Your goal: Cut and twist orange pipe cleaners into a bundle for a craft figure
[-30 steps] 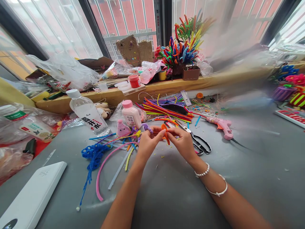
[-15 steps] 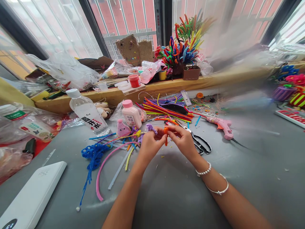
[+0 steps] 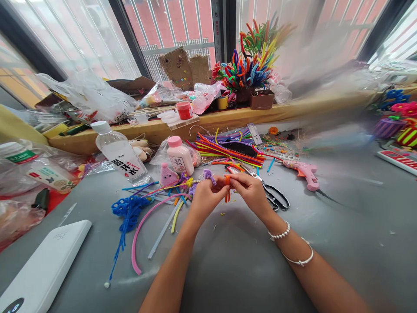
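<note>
A fuzzy orange strip [image 3: 227,190], hanging in narrow strands above the smooth grey surface [image 3: 228,261], is pinched in the fingertip grip of both the left hand [image 3: 208,198] and the right hand [image 3: 251,191]. Curly purple fuzz [image 3: 209,175] shows beyond the left; black-handled scissors [image 3: 274,188] lie near the right.

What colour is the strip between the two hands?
The strip is orange, clearest in the head view.
</note>
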Action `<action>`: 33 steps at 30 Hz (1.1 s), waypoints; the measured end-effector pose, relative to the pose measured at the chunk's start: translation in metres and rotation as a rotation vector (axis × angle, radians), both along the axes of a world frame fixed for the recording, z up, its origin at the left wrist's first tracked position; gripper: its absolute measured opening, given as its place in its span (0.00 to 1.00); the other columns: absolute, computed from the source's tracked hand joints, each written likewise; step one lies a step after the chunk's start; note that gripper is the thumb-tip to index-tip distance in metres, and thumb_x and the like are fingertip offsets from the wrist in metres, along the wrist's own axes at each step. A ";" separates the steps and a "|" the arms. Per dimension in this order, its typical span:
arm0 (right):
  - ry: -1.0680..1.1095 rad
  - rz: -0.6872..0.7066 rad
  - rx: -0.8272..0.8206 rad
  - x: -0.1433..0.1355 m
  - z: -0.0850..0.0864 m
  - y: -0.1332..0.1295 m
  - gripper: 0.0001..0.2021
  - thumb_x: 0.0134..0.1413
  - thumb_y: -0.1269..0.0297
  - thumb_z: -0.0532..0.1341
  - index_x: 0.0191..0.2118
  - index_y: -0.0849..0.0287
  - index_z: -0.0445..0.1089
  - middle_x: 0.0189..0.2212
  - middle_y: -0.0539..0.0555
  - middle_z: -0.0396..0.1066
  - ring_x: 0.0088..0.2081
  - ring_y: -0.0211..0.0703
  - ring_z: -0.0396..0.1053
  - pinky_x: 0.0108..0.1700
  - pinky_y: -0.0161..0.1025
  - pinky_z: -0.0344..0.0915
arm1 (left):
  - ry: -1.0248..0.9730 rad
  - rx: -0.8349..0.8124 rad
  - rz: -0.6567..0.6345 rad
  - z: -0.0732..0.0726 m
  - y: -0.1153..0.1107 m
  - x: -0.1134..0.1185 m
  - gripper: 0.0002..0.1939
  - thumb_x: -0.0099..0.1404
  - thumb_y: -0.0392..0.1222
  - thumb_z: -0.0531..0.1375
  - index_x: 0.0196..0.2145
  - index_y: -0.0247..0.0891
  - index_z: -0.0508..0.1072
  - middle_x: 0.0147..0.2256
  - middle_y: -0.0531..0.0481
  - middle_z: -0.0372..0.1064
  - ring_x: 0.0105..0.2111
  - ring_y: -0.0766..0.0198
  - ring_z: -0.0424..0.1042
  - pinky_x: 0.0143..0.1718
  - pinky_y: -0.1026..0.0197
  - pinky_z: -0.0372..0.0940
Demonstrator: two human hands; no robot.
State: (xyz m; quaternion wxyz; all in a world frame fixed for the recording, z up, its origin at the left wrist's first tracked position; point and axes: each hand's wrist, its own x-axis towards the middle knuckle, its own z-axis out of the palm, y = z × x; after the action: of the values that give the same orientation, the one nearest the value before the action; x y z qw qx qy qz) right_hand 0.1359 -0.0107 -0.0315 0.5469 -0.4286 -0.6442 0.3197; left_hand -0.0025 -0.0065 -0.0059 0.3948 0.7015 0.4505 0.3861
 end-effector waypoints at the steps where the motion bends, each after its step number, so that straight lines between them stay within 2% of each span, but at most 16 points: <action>1: 0.006 0.004 -0.012 0.000 -0.001 0.000 0.11 0.50 0.65 0.55 0.38 0.54 0.73 0.35 0.53 0.73 0.37 0.44 0.69 0.37 0.38 0.66 | 0.004 -0.007 0.004 0.000 0.000 0.000 0.08 0.52 0.40 0.56 0.30 0.33 0.70 0.28 0.47 0.71 0.28 0.63 0.70 0.32 0.62 0.65; 4: 0.026 0.008 -0.033 0.000 -0.002 0.000 0.12 0.50 0.66 0.55 0.41 0.54 0.71 0.36 0.52 0.73 0.34 0.43 0.70 0.36 0.38 0.67 | -0.004 -0.039 -0.007 -0.002 0.000 0.000 0.09 0.53 0.41 0.56 0.31 0.33 0.69 0.28 0.46 0.71 0.29 0.62 0.70 0.32 0.61 0.65; 7: -0.010 0.002 0.018 0.001 -0.001 0.000 0.14 0.50 0.68 0.54 0.43 0.53 0.69 0.37 0.51 0.73 0.35 0.41 0.70 0.37 0.38 0.66 | -0.020 -0.064 -0.014 -0.002 0.000 0.001 0.09 0.53 0.42 0.57 0.30 0.33 0.69 0.27 0.46 0.71 0.28 0.63 0.70 0.32 0.61 0.65; 11: -0.082 -0.013 0.112 0.002 0.002 -0.001 0.13 0.50 0.71 0.55 0.40 0.53 0.72 0.35 0.51 0.73 0.36 0.41 0.70 0.40 0.38 0.65 | -0.057 -0.104 -0.008 0.001 -0.001 0.002 0.10 0.52 0.43 0.58 0.28 0.32 0.69 0.26 0.47 0.70 0.27 0.63 0.70 0.31 0.62 0.65; 13: -0.077 0.006 0.102 0.002 0.003 -0.001 0.12 0.49 0.71 0.55 0.39 0.54 0.72 0.34 0.52 0.74 0.34 0.41 0.70 0.39 0.37 0.65 | -0.085 -0.148 -0.021 0.003 -0.002 0.001 0.10 0.51 0.43 0.58 0.27 0.32 0.69 0.25 0.47 0.71 0.27 0.63 0.70 0.31 0.62 0.65; 16: -0.009 0.105 0.001 0.004 0.004 0.003 0.12 0.49 0.68 0.56 0.40 0.57 0.71 0.35 0.53 0.73 0.34 0.40 0.70 0.37 0.36 0.67 | -0.118 -0.183 -0.044 0.007 -0.002 -0.004 0.10 0.51 0.44 0.59 0.26 0.33 0.69 0.25 0.48 0.71 0.27 0.63 0.71 0.32 0.62 0.65; 18: 0.043 0.123 -0.087 0.007 0.003 0.007 0.12 0.50 0.65 0.55 0.40 0.58 0.71 0.35 0.54 0.73 0.33 0.41 0.71 0.34 0.36 0.68 | -0.144 -0.163 0.012 0.009 0.000 -0.008 0.10 0.51 0.45 0.58 0.26 0.33 0.69 0.25 0.48 0.71 0.26 0.63 0.71 0.31 0.62 0.65; 20: 0.030 0.021 -0.114 0.011 0.001 0.013 0.12 0.51 0.62 0.55 0.37 0.61 0.71 0.32 0.55 0.73 0.31 0.41 0.71 0.32 0.36 0.67 | -0.154 -0.110 0.152 0.009 0.002 -0.012 0.11 0.50 0.45 0.59 0.27 0.34 0.70 0.26 0.47 0.72 0.27 0.62 0.71 0.31 0.61 0.65; 23: -0.173 -0.185 -0.024 0.015 -0.004 0.021 0.09 0.49 0.63 0.57 0.32 0.62 0.72 0.29 0.55 0.73 0.28 0.41 0.69 0.31 0.36 0.65 | -0.052 0.029 0.399 0.009 0.005 -0.017 0.11 0.49 0.45 0.60 0.28 0.34 0.70 0.27 0.47 0.72 0.28 0.61 0.72 0.32 0.61 0.64; 25: -0.361 -0.212 0.026 0.013 -0.006 0.025 0.08 0.49 0.64 0.58 0.30 0.61 0.72 0.28 0.54 0.72 0.28 0.40 0.67 0.32 0.36 0.63 | 0.025 0.103 0.487 0.009 0.007 -0.019 0.11 0.49 0.44 0.60 0.28 0.34 0.70 0.26 0.48 0.71 0.27 0.62 0.71 0.33 0.61 0.64; 29: -0.680 -0.155 0.026 -0.003 -0.009 0.028 0.07 0.46 0.63 0.60 0.29 0.61 0.72 0.30 0.56 0.71 0.36 0.46 0.66 0.37 0.38 0.61 | 0.019 0.126 0.476 0.006 0.009 -0.021 0.10 0.50 0.43 0.59 0.29 0.35 0.69 0.26 0.49 0.71 0.26 0.64 0.70 0.32 0.63 0.64; 33: -0.783 -0.122 -0.022 -0.019 -0.012 0.030 0.06 0.49 0.67 0.57 0.30 0.62 0.71 0.31 0.58 0.71 0.38 0.47 0.66 0.39 0.38 0.60 | -0.205 -0.023 0.400 0.004 0.011 -0.022 0.12 0.49 0.44 0.60 0.30 0.34 0.68 0.26 0.50 0.70 0.27 0.64 0.71 0.30 0.64 0.64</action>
State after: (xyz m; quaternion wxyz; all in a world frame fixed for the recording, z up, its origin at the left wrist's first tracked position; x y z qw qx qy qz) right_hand 0.1171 0.0198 -0.0439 0.2734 -0.5615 -0.7738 0.1058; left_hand -0.0244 0.0046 -0.0017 0.3624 0.5508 0.5425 0.5206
